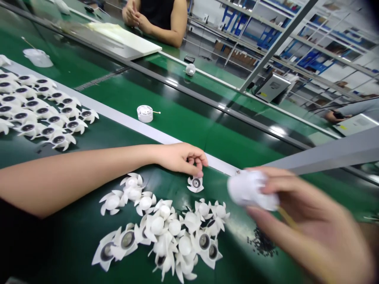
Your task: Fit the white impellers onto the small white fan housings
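White plastic fan (247, 189), blurred, pinched between thumb and fingers of the right hand (304, 221), held above the green belt (59, 240). Yellow stick (288, 219) in the same hand. Left hand (180, 157): fingers curled together, tips at the edge of a small fan (195, 184); contact cannot be told. Below it, a heap of fans (166, 236); black granules (262, 242) beside it. Beyond: white rail (154, 128), small cup (145, 113), rows of fans (41, 106). Farthest: white board (124, 39), a co-worker's clasped hands (134, 14).
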